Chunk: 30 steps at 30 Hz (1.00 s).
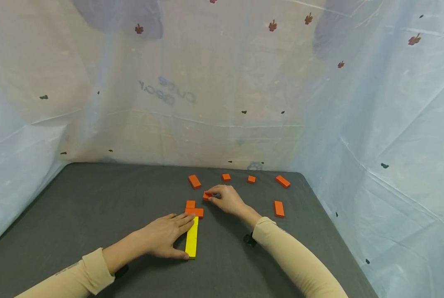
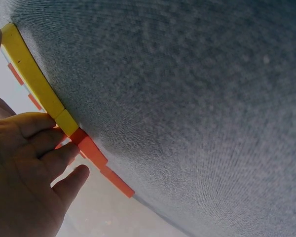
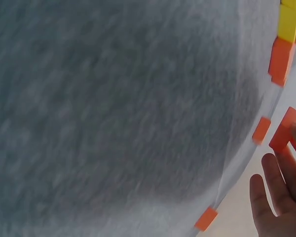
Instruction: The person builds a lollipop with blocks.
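My left hand (image 1: 163,236) lies with its fingers extended along a yellow strip (image 1: 191,241), fingertips at the strip's far end and thumb at its near end. In the left wrist view the strip is a long yellow block (image 2: 33,71) plus a short yellow block (image 2: 66,122). Across the strip's far end sits an orange block (image 1: 197,212), with a smaller orange block (image 1: 190,204) beyond it, left of centre. Slightly farther right, my right hand (image 1: 228,200) pinches another orange block (image 1: 206,195) between thumb and fingers. The right wrist view shows this orange block (image 3: 284,131) raised.
Along the back of the dark table (image 1: 106,198) lie several loose orange blocks, among them a longer one (image 1: 194,181), a small one (image 1: 226,177) and a tilted one (image 1: 283,181). Another orange block (image 1: 279,209) is right of my right hand. Plastic sheeting (image 1: 222,136) hangs behind.
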Each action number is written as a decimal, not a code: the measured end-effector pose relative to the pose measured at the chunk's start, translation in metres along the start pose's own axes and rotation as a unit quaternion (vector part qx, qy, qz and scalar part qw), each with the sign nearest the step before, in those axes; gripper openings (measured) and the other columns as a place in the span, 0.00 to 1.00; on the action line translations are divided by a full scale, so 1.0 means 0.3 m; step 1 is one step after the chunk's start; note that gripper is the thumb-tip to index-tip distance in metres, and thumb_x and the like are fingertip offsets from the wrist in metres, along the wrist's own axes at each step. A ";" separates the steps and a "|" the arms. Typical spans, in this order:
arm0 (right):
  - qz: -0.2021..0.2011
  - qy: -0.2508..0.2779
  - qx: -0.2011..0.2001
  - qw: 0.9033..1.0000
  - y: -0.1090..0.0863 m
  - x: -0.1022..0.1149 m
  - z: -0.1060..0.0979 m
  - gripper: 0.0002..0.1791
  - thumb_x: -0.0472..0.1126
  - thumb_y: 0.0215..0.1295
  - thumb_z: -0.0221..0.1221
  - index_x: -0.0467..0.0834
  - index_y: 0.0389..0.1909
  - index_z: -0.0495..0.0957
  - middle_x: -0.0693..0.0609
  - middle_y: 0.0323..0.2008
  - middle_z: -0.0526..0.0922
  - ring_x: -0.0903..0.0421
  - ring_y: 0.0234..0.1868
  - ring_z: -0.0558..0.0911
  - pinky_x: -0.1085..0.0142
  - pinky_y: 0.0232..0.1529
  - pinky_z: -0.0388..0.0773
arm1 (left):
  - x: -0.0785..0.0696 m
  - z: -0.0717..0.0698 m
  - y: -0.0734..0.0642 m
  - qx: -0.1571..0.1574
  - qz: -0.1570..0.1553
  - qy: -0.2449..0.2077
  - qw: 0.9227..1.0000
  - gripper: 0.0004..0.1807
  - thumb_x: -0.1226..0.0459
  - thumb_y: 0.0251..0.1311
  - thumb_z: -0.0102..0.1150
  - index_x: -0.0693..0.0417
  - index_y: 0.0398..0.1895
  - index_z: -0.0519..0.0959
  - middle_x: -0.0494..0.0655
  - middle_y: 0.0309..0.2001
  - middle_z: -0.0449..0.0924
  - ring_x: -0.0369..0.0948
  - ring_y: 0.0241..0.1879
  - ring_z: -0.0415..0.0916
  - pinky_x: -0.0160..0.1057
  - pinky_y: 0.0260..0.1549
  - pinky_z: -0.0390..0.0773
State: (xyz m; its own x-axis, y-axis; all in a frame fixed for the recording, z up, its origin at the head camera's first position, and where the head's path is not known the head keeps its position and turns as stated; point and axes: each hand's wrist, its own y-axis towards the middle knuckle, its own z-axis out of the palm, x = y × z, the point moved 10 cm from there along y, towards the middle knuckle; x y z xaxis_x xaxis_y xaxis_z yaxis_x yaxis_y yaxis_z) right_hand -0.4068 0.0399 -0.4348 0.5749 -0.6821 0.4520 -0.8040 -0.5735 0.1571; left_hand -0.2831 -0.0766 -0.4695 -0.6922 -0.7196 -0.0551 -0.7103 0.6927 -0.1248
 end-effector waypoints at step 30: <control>-0.053 -0.032 0.058 0.996 0.004 0.081 0.112 0.15 0.44 0.69 0.57 0.51 0.54 0.81 0.58 0.52 0.83 0.60 0.55 0.79 0.63 0.57 0.76 | -0.008 -0.008 -0.004 -0.006 0.002 0.002 1.000 0.57 0.23 0.49 0.40 0.52 0.74 0.57 0.48 0.75 0.54 0.48 0.73 0.54 0.55 0.67 0.60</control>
State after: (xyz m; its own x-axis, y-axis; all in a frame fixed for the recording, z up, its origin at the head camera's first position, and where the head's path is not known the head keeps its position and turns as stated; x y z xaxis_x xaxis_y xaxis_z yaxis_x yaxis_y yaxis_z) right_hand -0.3887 0.0075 -0.4531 0.6667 -0.6407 0.3809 -0.7176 -0.6898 0.0958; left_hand -0.2810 -0.0756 -0.4668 -0.6958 -0.7164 -0.0507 -0.7089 0.6964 -0.1119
